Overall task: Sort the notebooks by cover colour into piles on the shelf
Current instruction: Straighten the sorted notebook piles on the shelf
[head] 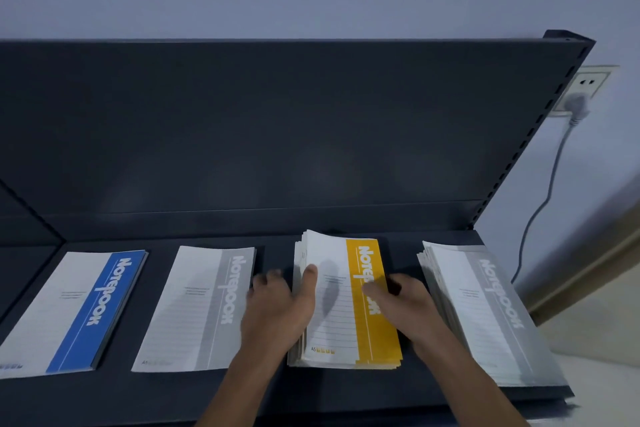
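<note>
Four lots of notebooks lie in a row on the dark shelf point(242, 388). At the far left is a blue-covered notebook point(86, 305). Beside it lies a grey-covered notebook point(204, 305). A thick pile topped by a yellow-covered notebook point(346, 315) sits right of centre. My left hand point(280, 305) holds that pile's left edge, thumb on the top cover. My right hand point(405, 305) holds its right edge, fingers over the yellow band. A fanned grey-covered pile point(485, 315) lies at the far right.
The shelf's dark back panel point(277, 121) rises behind the notebooks, with a slotted upright point(533, 135) at its right end. A wall socket point(585, 87) with a plug and grey cable point(547, 191) is on the wall to the right.
</note>
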A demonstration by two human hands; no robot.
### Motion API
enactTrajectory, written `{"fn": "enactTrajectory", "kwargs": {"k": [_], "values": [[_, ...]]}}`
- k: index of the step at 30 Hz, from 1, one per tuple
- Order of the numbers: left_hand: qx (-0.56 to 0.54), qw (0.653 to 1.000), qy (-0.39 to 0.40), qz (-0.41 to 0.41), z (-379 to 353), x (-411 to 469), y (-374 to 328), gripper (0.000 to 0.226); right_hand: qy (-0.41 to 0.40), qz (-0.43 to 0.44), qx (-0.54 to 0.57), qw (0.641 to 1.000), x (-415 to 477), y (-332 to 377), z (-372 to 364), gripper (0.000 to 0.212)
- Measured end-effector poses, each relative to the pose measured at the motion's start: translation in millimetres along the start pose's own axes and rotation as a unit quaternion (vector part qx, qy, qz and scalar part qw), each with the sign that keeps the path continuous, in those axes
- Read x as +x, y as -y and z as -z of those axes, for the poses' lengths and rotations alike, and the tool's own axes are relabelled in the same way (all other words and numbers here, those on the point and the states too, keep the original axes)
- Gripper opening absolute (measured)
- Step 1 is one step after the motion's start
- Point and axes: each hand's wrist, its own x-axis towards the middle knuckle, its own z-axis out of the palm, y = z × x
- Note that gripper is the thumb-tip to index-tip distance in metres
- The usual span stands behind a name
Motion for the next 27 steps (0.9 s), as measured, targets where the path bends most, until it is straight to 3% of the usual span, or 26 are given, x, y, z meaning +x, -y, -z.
{"fn": "enactTrajectory", "kwargs": {"k": [3, 5, 9, 11, 14, 16, 19, 23, 25, 27], "values": [[-0.009, 0.988, -0.128, -0.088, 13, -19, -29, 0.063, -0.092, 0.037, -0.066, 0.993, -7, 7, 25, 0.049], [-0.055, 0.976, -0.149, -0.146, 15, -30, -52, 0.052, -0.149, 0.068, -0.091, 0.982, -10, 8, 53, 0.042], [-0.139, 0.972, -0.031, -0.188, -19, -51, -101, 0.039, -0.216, 0.056, -0.156, 0.962, -4, -9, 125, 0.04], [-0.143, 0.971, 0.035, -0.186, -48, -61, -120, 0.044, -0.227, 0.031, -0.169, 0.959, 6, -26, 156, 0.043], [-0.148, 0.975, 0.117, -0.119, -95, -63, -137, 0.055, -0.207, -0.028, -0.147, 0.967, 25, -56, 190, 0.049], [-0.159, 0.975, 0.145, -0.057, -118, -64, -145, 0.053, -0.152, -0.068, -0.096, 0.981, 34, -70, 201, 0.048], [-0.237, 0.959, 0.154, 0.013, -138, -69, -156, 0.034, -0.073, -0.087, -0.067, 0.991, 45, -89, 205, 0.041], [-0.317, 0.93, 0.14, 0.12, -147, -67, -170, 0.022, -0.053, -0.073, -0.056, 0.994, 51, -100, 207, 0.036], [-0.343, 0.911, 0.174, 0.15, -151, -67, -176, 0.027, -0.053, -0.059, -0.056, 0.995, 50, -103, 209, 0.036], [-0.322, 0.914, 0.203, 0.142, -160, -64, -181, 0.052, -0.049, -0.059, -0.034, 0.996, 51, -108, 213, 0.036]]}}
